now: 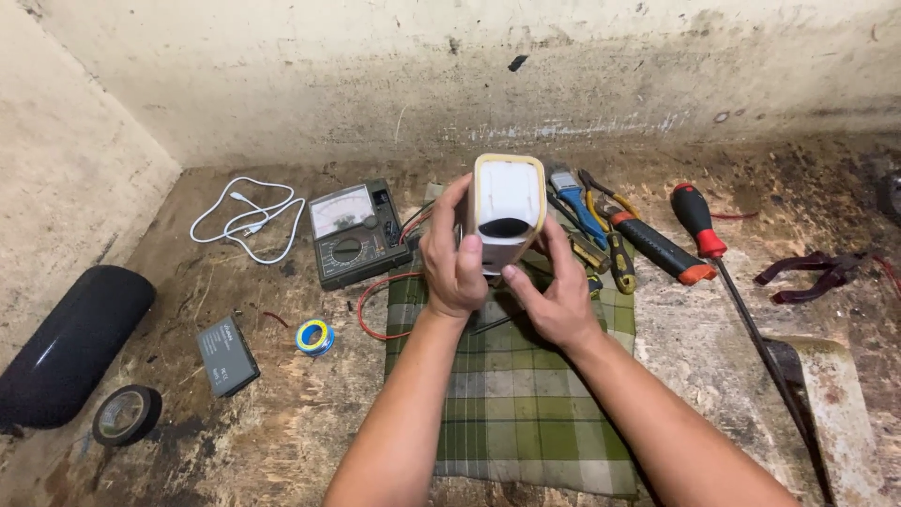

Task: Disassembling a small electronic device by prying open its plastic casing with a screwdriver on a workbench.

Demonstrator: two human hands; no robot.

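Worn, stained wooden workbench (282, 422), scuffed and dark in patches, boxed in by grimy pale walls (375, 75) at the far edge and the left side. Green plaid cloth (511, 394) spread at the middle of the near edge. Toward the left edge: black cylindrical speaker (66, 343) lying on its side, roll of black tape (127, 414) near the front-left corner, small dark grey box (227, 354) with a pale printed label, lying flat, small blue-and-yellow spool (314, 337) just right of it. Farther back: coiled white cable (249, 221) and analogue multimeter (357, 233) with pale dial face. Toward the far right: blue-handled pliers (577, 207), black-and-orange handled tool (657, 249), red-and-black screwdriver (713, 258) with its long shaft running toward the near-right corner. Held up above the far end of the cloth: white boxy device (507, 211) with tan rim, long axis upright, dark oval recess on the face turned to the camera. Left hand (455, 258) clamped on its left side, fingers together, thumb across the front. Right hand (554, 291) gripping the lower right, fingers closed round it.
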